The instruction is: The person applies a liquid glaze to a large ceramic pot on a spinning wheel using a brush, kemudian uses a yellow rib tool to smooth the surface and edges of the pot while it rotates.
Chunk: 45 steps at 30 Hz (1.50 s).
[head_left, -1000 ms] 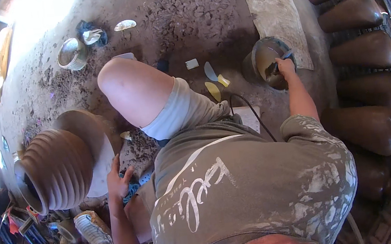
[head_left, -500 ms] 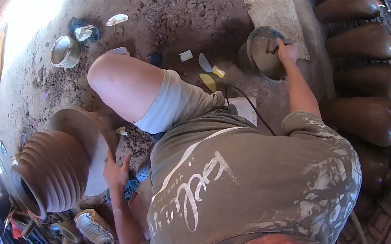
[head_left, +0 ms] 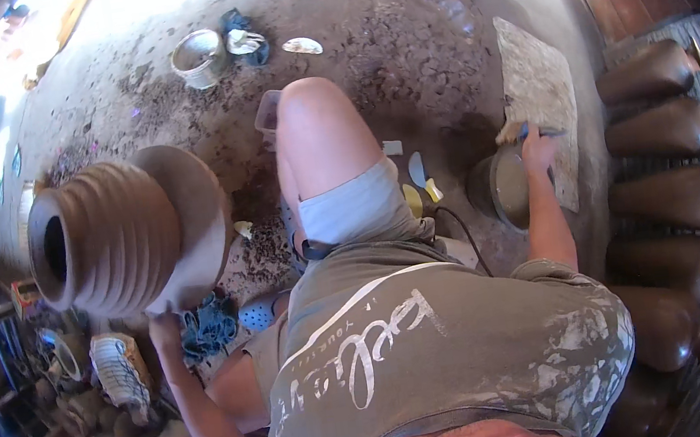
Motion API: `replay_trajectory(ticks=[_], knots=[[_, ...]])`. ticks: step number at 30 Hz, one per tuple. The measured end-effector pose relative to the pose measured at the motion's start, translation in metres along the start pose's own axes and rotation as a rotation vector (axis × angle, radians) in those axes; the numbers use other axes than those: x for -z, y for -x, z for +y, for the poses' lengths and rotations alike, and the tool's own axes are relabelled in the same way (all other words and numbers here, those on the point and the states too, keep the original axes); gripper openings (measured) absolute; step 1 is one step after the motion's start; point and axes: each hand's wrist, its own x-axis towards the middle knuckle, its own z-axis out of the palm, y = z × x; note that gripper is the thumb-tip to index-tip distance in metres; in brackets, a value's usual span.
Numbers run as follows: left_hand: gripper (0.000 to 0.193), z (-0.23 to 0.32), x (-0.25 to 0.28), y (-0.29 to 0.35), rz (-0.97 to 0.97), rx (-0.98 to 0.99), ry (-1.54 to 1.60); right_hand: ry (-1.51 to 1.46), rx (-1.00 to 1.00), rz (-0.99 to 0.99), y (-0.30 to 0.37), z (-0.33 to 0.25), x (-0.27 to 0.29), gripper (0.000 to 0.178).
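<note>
Atop the wheel disc (head_left: 200, 207) stands a ribbed clay pot (head_left: 118, 236), the left hand (head_left: 165, 330) now at the disc's edge, grip unclear. Well apart, the right hand (head_left: 538, 149), closed round a brush (head_left: 511, 133), has lifted it from the bucket (head_left: 507, 191), wetting apparently done.

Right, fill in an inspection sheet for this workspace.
Surface: brown earthen-looking floor, strewn with dark clay crumbs.
Job's things: ribbed brown clay pot on round brown disc; pale-bristled brush; round dark bucket.
Clutter: flat yellow piece, blue-grey oval piece, pale round tub.
Hands: left hand at the disc's edge, fingers unclear; right hand grips the brush near the bucket.
Cables: thin black cord, curved.
Surroundings: glossy brown clay vessels lined up at right.
</note>
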Motion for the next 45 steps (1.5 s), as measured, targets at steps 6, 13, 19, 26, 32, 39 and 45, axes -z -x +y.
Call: replay_trajectory(ticks=[6, 13, 19, 26, 32, 39, 45], knots=[[0.048, -0.056, -0.057, -0.059, 0.526, 0.411, 1.647, -1.662, -0.029, -0.136, -0.070, -0.220, 0.064, 0.026], [0.076, 0.213, -0.092, -0.025, 0.893, 0.913, 1.833, -1.827, 0.615, -0.408, 0.028, -0.438, 0.243, 0.031], [0.071, 0.275, -0.102, 0.018, -0.042, 0.617, 2.064, -1.938, 1.092, -0.550, 0.123, -0.514, 0.331, 0.029], [0.072, 0.102, -0.102, -0.034, 1.018, 0.560, 2.269, -1.905, 1.277, -0.408, 0.157, -0.550, 0.375, 0.029], [0.083, 0.246, -0.151, 0.002, -0.204, 0.110, 1.871, -1.852, 1.343, -0.388, 0.175, -0.572, 0.396, 0.022], [0.100, 0.151, -0.079, -0.013, 0.880, 0.705, 2.172, -1.749, 1.408, -0.190, 0.178, -0.570, 0.397, 0.025], [0.092, 0.252, -0.129, 0.003, 0.078, 0.340, 2.007, -1.724, 1.425, -0.217, 0.191, -0.565, 0.408, 0.024]])
